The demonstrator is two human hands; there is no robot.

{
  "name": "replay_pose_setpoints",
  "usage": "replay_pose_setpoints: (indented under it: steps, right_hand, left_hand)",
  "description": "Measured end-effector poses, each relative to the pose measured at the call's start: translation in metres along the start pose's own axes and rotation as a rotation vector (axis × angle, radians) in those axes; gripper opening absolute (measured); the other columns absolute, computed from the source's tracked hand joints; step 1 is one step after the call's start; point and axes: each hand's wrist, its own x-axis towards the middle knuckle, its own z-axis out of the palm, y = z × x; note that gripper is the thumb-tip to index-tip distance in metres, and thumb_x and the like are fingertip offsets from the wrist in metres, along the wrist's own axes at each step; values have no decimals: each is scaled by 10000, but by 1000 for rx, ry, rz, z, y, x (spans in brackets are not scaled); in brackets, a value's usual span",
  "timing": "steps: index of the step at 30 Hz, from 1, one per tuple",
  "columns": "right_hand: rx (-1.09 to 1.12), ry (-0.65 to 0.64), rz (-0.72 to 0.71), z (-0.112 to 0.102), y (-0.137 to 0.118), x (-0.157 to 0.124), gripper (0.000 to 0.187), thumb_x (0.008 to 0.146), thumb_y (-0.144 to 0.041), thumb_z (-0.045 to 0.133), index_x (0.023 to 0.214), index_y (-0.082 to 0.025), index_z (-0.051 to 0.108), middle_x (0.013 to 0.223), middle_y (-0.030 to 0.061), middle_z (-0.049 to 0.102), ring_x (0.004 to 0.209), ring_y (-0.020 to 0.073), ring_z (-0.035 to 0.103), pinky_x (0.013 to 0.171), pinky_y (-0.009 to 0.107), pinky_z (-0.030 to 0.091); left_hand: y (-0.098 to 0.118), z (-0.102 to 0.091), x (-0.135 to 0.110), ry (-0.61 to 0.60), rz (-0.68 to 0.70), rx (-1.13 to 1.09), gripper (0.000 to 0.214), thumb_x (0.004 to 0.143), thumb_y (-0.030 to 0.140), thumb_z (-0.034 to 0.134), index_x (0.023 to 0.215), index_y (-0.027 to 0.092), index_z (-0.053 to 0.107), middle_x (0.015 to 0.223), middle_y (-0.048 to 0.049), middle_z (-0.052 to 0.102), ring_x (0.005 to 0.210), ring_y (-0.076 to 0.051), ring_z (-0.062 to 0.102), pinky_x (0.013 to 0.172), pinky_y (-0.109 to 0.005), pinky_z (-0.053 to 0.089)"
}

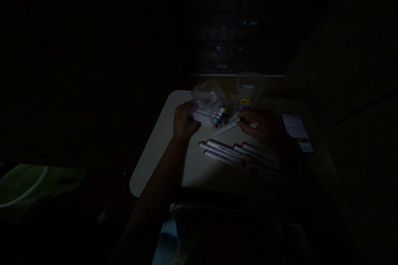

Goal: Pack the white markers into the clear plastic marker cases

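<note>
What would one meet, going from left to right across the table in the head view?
The left hand → clear marker case → white marker → right hand → phone. The loose markers and labelled lid overlap these, so they are left out.

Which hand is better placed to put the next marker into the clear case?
Probably the right hand: it holds a marker aimed at the case, and the loose markers lie beside it. The left hand is gripping the case.
</note>
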Motion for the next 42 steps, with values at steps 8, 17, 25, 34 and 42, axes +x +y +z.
replay_pose_setpoints:
  steps: [8, 17, 25, 34, 42]
  right_hand:
    - [20, 486, -22, -28, -4, -10, 159, 841, -346, 581, 874, -227, 681, 754, 20, 708, 675, 155, 662, 679, 302, 535]
    - [44, 724, 17, -20, 2, -8, 212, 855, -415, 585, 891, -218, 654, 775, 33, 706, 666, 161, 663, 677, 334, 561]
    - [1, 673, 20, -15, -5, -9, 170, 863, -356, 576, 933, -224, 658, 788, 29, 702, 712, 161, 666, 688, 318, 549]
    - [-47, 450, 34, 1, -4, 0, 122, 819, -274, 581, 888, -209, 658, 761, 36, 697, 687, 171, 656, 702, 310, 514]
    - [-96, 155, 189, 7, -4, 5, 173, 812, -289, 595, 920, -185, 681, 743, 38, 687, 658, 156, 627, 645, 261, 448]
  left_hand:
    - [2, -2, 0, -25, -31, 9, 624, 756, 515, 648, 1279, 211, 494, 1275, -133, 588, 1181, -305, 530, 996, -480, 429]
    - [1, -1, -1, -27, -56, 2, 632, 749, 534, 648, 1274, 216, 500, 1268, -136, 584, 1182, -308, 522, 992, -485, 428]
    - [4, -2, 1, -11, -31, -4, 618, 758, 516, 652, 1269, 205, 497, 1254, -139, 593, 1174, -305, 531, 985, -478, 434]
    - [2, -1, 1, -18, -45, -43, 639, 749, 508, 665, 1283, 203, 487, 1265, -145, 579, 1191, -311, 518, 1004, -485, 419]
    - [1, 0, 0, -19, -45, 8, 617, 750, 499, 654, 1278, 220, 496, 1268, -132, 582, 1184, -309, 526, 990, -487, 431]
